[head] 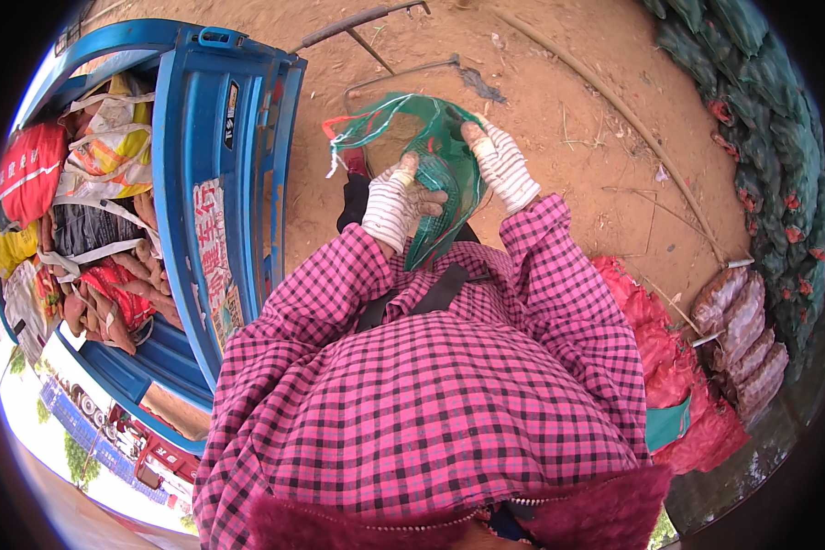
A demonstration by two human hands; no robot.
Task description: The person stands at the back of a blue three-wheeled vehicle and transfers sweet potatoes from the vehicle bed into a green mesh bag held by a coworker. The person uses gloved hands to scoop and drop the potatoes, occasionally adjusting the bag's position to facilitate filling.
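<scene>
Between my hands hangs a green mesh sack (447, 179), loosely bunched, with a white drawstring and a red tie at its upper left. My left hand (399, 199), in a striped fingerless-tipped glove, grips the near side of the mesh, its bare fingertips showing. The opposite upper side of the sack is pinched by my right hand (498, 161), gloved the same way. The sack looks slack, with thin see-through walls; folds hide part of its inside.
At left stands a blue cargo vehicle bed (213, 172) holding sweet potatoes (103, 316) and plastic bags (113, 144). A metal frame (357, 24) lies beyond it. Right are a long pole (612, 103), red mesh sacks (667, 371), filled pale sacks (742, 330) and stacked green sacks (770, 144).
</scene>
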